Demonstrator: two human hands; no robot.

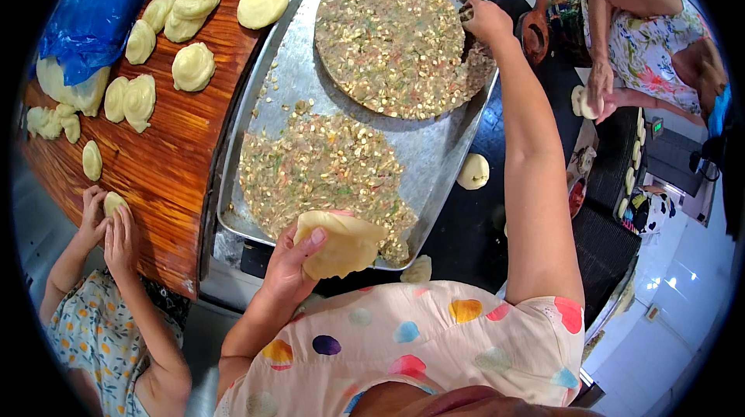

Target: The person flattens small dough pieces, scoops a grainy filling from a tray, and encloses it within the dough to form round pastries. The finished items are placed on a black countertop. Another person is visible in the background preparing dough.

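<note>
A thin round of pale dough (pixel 341 244) rests across my left hand (pixel 293 260), thumb pressed on its near face. It hovers over the near edge of a large metal tray (pixel 299 75). Far to the right, my right hand (pixel 490 22) bends its fingers into a chunky filling flecked with nuts and green bits, at the rim of a big round slab of filling (pixel 388 36). A small clump shows at those fingertips. A second, looser mound of filling (pixel 318 172) spreads over the nearer part of the tray.
Left stands a wooden table (pixel 186 130) with several dough pieces (pixel 194 67) and a blue plastic sheet (pixel 93 13). A co-worker's hands (pixel 109 223) shape dough there. On the dark counter at right lies a dough piece (pixel 473 172); another person's hands (pixel 597 95) handle dough beyond.
</note>
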